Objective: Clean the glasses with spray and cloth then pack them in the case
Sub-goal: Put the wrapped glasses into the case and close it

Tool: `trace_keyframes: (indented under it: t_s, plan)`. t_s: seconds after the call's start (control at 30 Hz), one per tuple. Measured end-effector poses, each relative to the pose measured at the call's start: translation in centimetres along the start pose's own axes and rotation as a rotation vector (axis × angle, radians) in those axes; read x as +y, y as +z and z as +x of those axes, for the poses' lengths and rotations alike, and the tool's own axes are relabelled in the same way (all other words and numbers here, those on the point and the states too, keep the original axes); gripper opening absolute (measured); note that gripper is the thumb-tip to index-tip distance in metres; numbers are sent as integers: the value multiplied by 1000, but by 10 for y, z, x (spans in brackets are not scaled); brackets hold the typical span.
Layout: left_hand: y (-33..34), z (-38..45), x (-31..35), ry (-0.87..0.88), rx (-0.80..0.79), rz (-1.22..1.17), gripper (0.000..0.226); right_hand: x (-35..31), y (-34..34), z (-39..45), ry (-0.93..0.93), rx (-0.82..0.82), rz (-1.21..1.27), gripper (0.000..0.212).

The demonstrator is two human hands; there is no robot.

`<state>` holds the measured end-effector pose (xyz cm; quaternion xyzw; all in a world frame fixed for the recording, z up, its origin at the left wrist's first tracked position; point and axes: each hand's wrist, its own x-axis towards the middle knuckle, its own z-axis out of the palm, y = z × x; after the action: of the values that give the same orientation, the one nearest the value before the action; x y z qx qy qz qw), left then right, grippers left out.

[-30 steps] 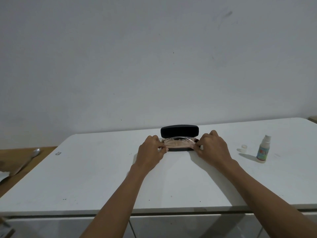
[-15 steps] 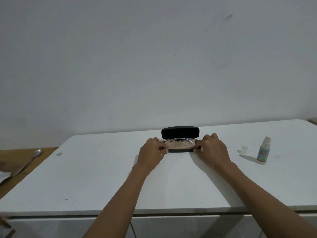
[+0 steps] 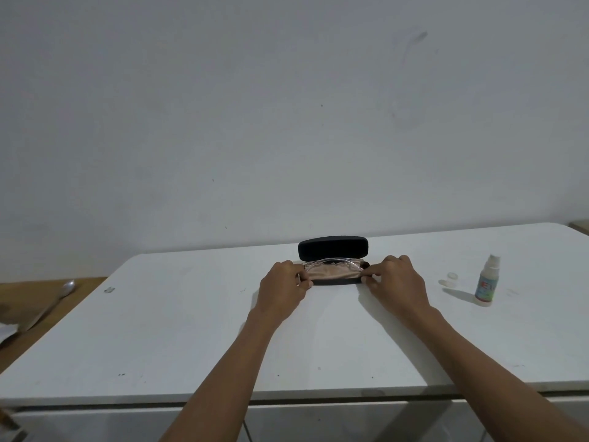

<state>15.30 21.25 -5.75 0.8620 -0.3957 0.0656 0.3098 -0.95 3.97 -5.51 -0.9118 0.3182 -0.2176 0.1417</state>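
Head view shows both the left hand [image 3: 284, 283] and right hand [image 3: 396, 280] pinching the ends of the open glasses case [image 3: 333, 248] at frame centre, glasses [image 3: 331, 265] and cloth [image 3: 334, 274] already inside, so I judge only closing remains.

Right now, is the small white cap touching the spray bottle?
Apart. In the head view the cap lies left of the spray bottle, with bare white table and the bottle's shadow plainly between them.

Open black hard-shell glasses case [image 3: 333, 250] near the far edge of the white rectangular table [image 3: 191, 330], lid upright behind the tray. In the tray, pinkish folded cloth [image 3: 331, 273] with clear-framed glasses [image 3: 331, 264]. Left hand [image 3: 283, 287] at its left end, right hand [image 3: 396, 282] at its right. Well right, small plastic spray bottle [image 3: 486, 283], upright; small round translucent cap [image 3: 452, 276] between.
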Motion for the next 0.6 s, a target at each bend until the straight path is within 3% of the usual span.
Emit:
trace_keyframes:
  t_s: [0.2,0.47,0.6]
  plan:
    - [-3,5,-5,-80,-64,-149,5,4,-2,2,-1,-12,78,28]
    - [-17,20,-13,-280,-120,-727,17,-1,-15,21,57,152,239,10]
    - [-17,36,-15,-241,50,-600,10,-8,-16,42,56,214,370,21]
